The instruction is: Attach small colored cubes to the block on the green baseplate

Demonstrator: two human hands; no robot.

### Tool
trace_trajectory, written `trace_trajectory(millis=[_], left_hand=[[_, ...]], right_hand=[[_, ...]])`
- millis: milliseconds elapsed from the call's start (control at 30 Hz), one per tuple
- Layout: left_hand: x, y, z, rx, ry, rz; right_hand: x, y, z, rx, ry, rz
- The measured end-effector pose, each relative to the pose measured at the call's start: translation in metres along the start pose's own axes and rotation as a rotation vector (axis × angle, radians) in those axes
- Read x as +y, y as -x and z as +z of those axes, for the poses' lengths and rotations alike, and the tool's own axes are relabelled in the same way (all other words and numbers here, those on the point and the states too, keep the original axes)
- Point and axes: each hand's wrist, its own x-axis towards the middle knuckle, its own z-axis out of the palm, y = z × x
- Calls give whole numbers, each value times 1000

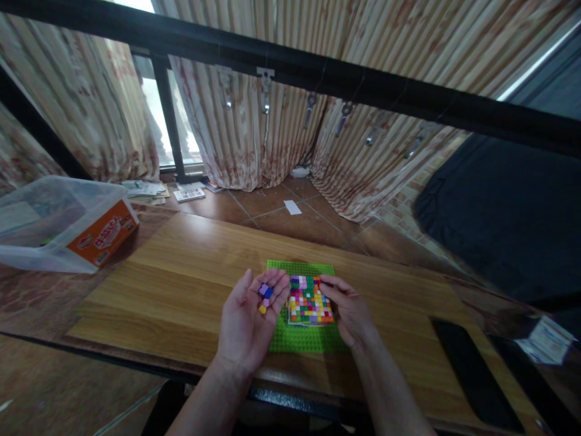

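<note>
My left hand (pixel 247 312) is turned palm up and cupped, with several small toy bricks (pixel 265 293) in purple, blue, pink and yellow lying on its fingers. Beside it, a square block of multicoloured toy bricks (pixel 310 301) stands on a green studded baseplate (pixel 304 343). My right hand (pixel 349 306) is at the right side of this block, its bent fingertips touching the top near the far right corner. Whatever lies under those fingertips is hidden. The left fingertips reach close to the block's left edge.
The baseplate rests on a wooden board (pixel 181 272). A clear plastic bin (pixel 59 242) with an orange label stands at the left. On the right lies a black flat object (pixel 472 369). A dark bar (pixel 290 57) crosses in front of patterned curtains (pixel 254 133).
</note>
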Motion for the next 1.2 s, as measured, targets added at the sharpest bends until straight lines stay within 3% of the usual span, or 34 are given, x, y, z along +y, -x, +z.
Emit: trace_trajectory(millis=[300,733,833,967,1033,1133,1200], left_hand=[[-3,0,0,-1,-2,-4],[-11,-5,-1,0,-16,-25],[-11,-3,-2,-63,26,-36],[-10,-1,-3,-147,64,-56],[-9,0,-2,-158,70,-60],[-9,2,0,-170,70,-66],[-9,3,0,-185,61,-61]], right_hand=[[-3,0,6,-6,-48,61],[3,-2,3,-23,-8,22],[5,-4,-2,-31,53,-82],[-2,7,1,107,267,-419],[-9,23,11,43,411,-555],[-16,53,33,-283,623,-630],[-15,68,45,-386,705,-634]])
